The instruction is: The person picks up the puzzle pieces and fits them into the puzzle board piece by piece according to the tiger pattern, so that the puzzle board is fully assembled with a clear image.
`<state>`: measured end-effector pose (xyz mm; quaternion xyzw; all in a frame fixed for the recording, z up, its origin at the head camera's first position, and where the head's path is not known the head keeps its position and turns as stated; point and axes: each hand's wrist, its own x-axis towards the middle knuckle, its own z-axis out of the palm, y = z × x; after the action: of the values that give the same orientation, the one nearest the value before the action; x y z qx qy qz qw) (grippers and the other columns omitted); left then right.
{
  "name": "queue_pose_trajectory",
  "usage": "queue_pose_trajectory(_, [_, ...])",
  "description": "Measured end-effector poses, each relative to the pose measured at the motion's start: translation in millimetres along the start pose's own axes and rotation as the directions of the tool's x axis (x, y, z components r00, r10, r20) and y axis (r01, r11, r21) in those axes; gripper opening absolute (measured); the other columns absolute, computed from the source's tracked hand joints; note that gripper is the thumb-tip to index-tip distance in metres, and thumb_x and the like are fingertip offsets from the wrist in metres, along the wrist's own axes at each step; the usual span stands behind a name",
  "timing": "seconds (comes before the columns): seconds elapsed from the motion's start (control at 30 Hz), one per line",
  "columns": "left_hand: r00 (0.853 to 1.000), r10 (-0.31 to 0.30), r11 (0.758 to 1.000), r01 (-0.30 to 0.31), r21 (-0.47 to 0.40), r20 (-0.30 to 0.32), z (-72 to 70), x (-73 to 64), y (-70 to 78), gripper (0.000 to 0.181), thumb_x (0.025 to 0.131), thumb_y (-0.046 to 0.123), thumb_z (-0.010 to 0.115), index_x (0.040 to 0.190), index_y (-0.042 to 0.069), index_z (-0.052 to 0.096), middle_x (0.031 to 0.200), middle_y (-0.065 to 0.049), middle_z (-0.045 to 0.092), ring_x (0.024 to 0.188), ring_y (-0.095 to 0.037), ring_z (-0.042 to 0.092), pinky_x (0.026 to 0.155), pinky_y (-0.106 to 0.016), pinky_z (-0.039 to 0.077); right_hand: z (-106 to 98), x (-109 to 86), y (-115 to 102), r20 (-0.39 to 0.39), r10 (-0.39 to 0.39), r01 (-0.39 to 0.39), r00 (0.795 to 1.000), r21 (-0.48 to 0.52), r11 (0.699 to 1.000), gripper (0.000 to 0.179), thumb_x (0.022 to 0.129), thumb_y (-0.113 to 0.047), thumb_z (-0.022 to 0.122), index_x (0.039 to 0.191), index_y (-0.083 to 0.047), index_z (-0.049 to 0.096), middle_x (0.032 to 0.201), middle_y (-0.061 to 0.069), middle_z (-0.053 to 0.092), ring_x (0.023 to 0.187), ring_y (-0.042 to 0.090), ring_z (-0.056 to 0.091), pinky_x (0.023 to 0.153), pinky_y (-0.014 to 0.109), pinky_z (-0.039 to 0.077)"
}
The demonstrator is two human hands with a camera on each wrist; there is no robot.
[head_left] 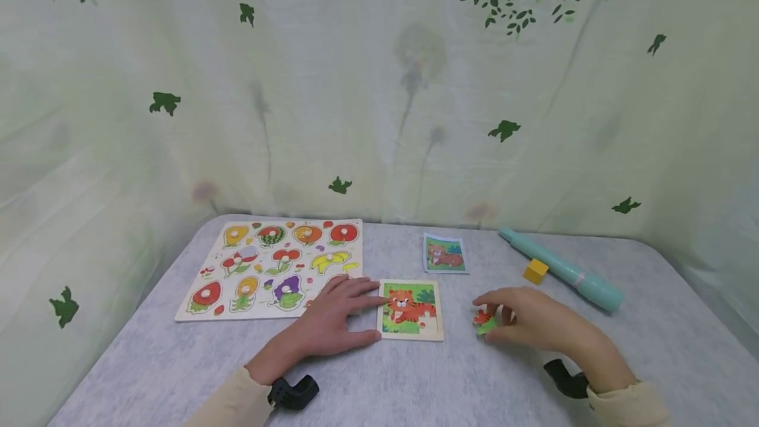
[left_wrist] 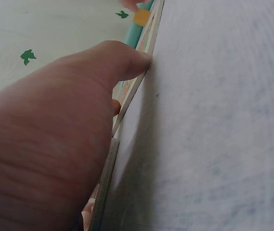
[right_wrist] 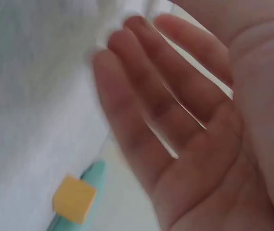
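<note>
In the head view a small wooden tiger puzzle (head_left: pixel 410 287) lies on the table, with a bare gap at its lower right. My left hand (head_left: pixel 339 318) rests at its left side, fingers spread, thumb and fingertips touching the frame. In the left wrist view the thumb tip presses the edge of the puzzle board (left_wrist: pixel 137 89). To the right, my right hand (head_left: pixel 528 318) pinches a small orange-and-green puzzle piece (head_left: pixel 486 327) between thumb and fingers. The right wrist view shows its bent fingers, somewhat blurred; the piece is hidden there.
A fruit knob puzzle board (head_left: pixel 219 315) lies at the left, partly under my left hand. Behind the tiger puzzle is a picture card (head_left: pixel 446 255). A yellow cube (head_left: pixel 535 271) sits against a teal tube-like object (head_left: pixel 569 273) at the back right. A printed curtain (head_left: pixel 356 84) stands behind.
</note>
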<state>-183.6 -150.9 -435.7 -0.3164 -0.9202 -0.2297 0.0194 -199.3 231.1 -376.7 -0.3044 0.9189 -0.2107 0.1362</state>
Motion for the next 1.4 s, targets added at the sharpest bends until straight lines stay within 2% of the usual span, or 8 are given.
queue_pose_trajectory(0.23, [1.000,-0.003,1.000,0.003,-0.006,0.002,-0.4,0.7,1.2,0.057,0.091,0.049,0.073,0.142,0.027,0.064,0.156,-0.002,0.051,0.147,-0.023,0.041,0.124,-0.055,0.023,14,14.7,-22,-0.137,-0.099,0.084,0.986,-0.105,0.991,0.037,0.088,-0.035,0.081,0.123,-0.022,0.076,0.104,-0.017,0.070,0.080,-0.003,0.054,0.067,0.020,0.050])
queue_pose_trajectory(0.47, [1.000,-0.001,1.000,0.001,0.003,0.000,0.3,0.0,0.6,0.056,0.091,0.050,0.073,0.142,0.027,0.065,0.155,-0.001,0.052,0.147,-0.022,0.042,0.124,-0.055,0.023,33,24.7,-42,-0.218,-0.123,0.079,0.968,-0.202,0.976,0.035,0.088,-0.038,0.081,0.121,-0.026,0.079,0.107,-0.010,0.074,0.092,0.007,0.065,0.077,0.029,0.057])
queue_pose_trajectory(0.57, [1.000,0.009,1.000,-0.009,0.010,-0.002,0.8,-0.6,0.1,0.056,0.091,0.050,0.073,0.142,0.027,0.065,0.155,-0.002,0.052,0.146,-0.023,0.042,0.123,-0.056,0.023,41,27.1,-46,-0.228,-0.131,0.074,0.965,-0.242,0.968,0.035,0.089,-0.039,0.080,0.121,-0.026,0.079,0.108,-0.007,0.074,0.098,0.012,0.067,0.084,0.035,0.059])
queue_pose_trajectory(0.7, [1.000,0.015,1.000,-0.015,0.011,-0.010,0.8,-1.0,-0.3,0.056,0.092,0.050,0.072,0.141,0.026,0.065,0.154,-0.003,0.053,0.146,-0.023,0.043,0.123,-0.056,0.024,48,30.2,-50,-0.223,-0.123,0.064,0.967,-0.252,0.965,0.033,0.089,-0.039,0.080,0.120,-0.026,0.080,0.110,-0.006,0.074,0.100,0.012,0.066,0.086,0.036,0.059])
queue_pose_trajectory(1.07, [0.999,0.021,1.000,-0.021,0.013,-0.027,0.8,-0.9,0.2,0.055,0.093,0.052,0.071,0.141,0.025,0.066,0.153,-0.004,0.054,0.145,-0.025,0.044,0.122,-0.057,0.025,58,33.8,-54,-0.212,-0.158,0.086,0.964,-0.314,0.946,0.032,0.091,-0.037,0.079,0.121,-0.025,0.079,0.111,-0.005,0.072,0.099,0.010,0.063,0.084,0.033,0.060])
queue_pose_trajectory(1.27, [0.999,0.023,1.000,-0.023,0.007,-0.027,1.5,-0.8,-0.5,0.055,0.092,0.051,0.072,0.140,0.025,0.066,0.153,-0.004,0.054,0.145,-0.024,0.044,0.122,-0.057,0.025,61,34.3,-54,-0.182,-0.133,0.074,0.974,-0.298,0.952,0.032,0.094,-0.036,0.076,0.124,-0.025,0.077,0.113,-0.007,0.068,0.095,0.007,0.057,0.079,0.028,0.058])
queue_pose_trajectory(1.4, [1.000,0.019,1.000,-0.019,0.008,-0.024,1.2,-0.4,-1.2,0.055,0.092,0.051,0.072,0.141,0.027,0.066,0.154,-0.002,0.053,0.146,-0.022,0.043,0.123,-0.056,0.025,62,34.5,-54,-0.183,-0.136,0.077,0.974,-0.297,0.952,0.031,0.095,-0.032,0.076,0.124,-0.024,0.077,0.111,-0.007,0.065,0.091,0.007,0.054,0.073,0.023,0.055])
